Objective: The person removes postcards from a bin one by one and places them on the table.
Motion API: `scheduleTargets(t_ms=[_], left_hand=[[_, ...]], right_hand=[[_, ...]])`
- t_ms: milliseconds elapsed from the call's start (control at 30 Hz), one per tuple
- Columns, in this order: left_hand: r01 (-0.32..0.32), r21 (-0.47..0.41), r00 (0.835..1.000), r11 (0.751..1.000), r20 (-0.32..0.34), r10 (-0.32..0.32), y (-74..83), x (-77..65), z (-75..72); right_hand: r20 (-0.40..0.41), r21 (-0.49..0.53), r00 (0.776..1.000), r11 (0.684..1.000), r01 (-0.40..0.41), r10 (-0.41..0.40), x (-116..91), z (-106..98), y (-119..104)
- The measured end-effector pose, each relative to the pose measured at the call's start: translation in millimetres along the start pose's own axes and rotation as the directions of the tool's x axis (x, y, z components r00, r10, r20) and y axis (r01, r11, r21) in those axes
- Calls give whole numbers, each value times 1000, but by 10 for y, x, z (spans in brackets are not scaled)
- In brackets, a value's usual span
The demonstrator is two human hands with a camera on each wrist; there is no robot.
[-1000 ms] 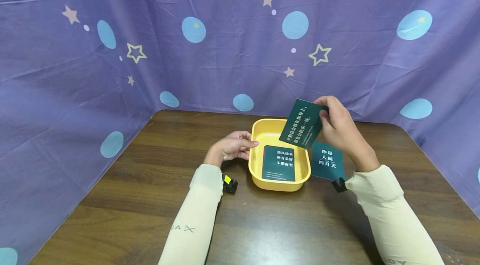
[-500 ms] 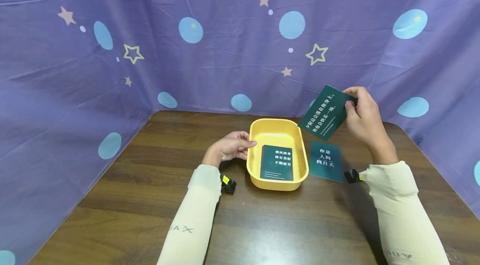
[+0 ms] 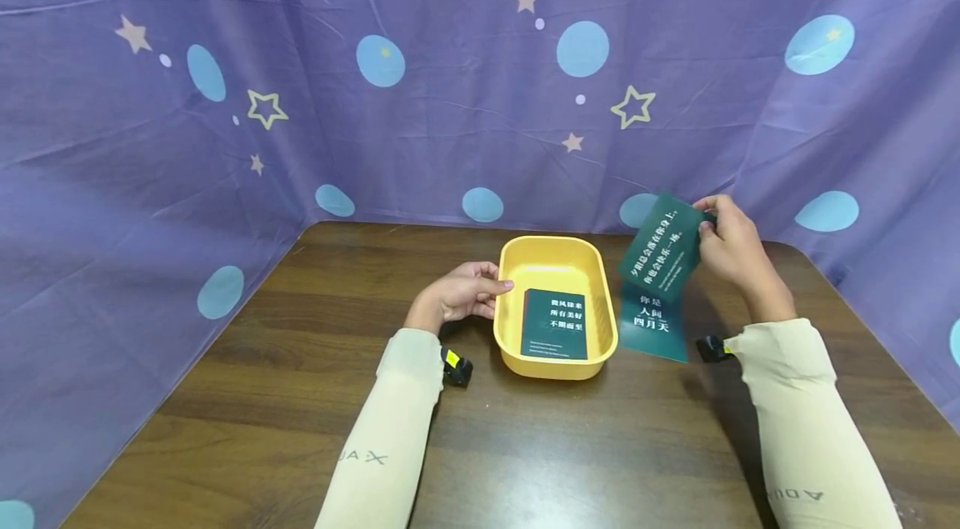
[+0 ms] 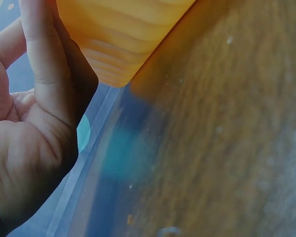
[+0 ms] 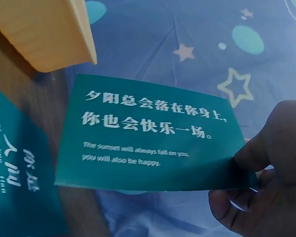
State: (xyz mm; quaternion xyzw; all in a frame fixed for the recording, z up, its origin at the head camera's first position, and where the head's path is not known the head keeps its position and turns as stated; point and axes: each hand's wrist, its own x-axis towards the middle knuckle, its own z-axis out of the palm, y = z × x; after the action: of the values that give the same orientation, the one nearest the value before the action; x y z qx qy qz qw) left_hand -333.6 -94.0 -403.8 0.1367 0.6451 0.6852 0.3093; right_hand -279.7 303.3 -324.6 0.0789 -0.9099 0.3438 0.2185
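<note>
A green card with white lettering is pinched at its right end by my right hand. In the right wrist view the thumb lies on the printed face of this card, with fingers behind it. The held card hangs tilted over a second green card on the table and hides that card's upper part. My left hand grips the left rim of a yellow plastic tray, thumb over the edge and fingers outside. Inside the tray lies a small stack of cards, a green one on top.
The dark wooden table carries the tray and cards. A purple curtain with stars and blue dots hangs along the table's back and sides. Each wrist wears a small black camera, such as the left one.
My right hand has carried the held card rightward from over the tray, then lowered it above the card on the table. The left hand keeps its grip on the tray.
</note>
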Motion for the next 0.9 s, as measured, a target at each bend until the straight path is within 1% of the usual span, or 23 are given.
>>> scheduleTargets(t_ms=[167, 400, 533, 600, 700, 800, 900], left_hand=[[6, -5, 1000, 1000, 5, -6, -9, 0, -5], [8, -3, 1000, 1000, -1, -8, 3, 13, -5], [9, 2, 1000, 1000, 4, -9, 5, 16, -10], [7, 3, 1000, 1000, 6, -7, 3, 14, -12], [4, 6, 1000, 1000, 6, -4, 6, 11, -14], [5, 5, 1000, 1000, 6, -5, 9, 7, -13], [8, 4, 1000, 1000, 5, -8, 17, -1, -4]], right_hand=[[46, -20, 999, 1000, -16, 17, -7, 58, 102], [82, 0, 996, 999, -38, 38, -22, 140, 228], [136, -6, 989, 999, -53, 54, -34, 213, 301], [158, -7, 986, 999, -46, 47, -38, 267, 335], [169, -8, 985, 1000, -20, 21, -36, 349, 376], [184, -25, 983, 1000, 1, 4, -39, 387, 387], [246, -33, 969, 999, -5, 13, -46, 394, 401]])
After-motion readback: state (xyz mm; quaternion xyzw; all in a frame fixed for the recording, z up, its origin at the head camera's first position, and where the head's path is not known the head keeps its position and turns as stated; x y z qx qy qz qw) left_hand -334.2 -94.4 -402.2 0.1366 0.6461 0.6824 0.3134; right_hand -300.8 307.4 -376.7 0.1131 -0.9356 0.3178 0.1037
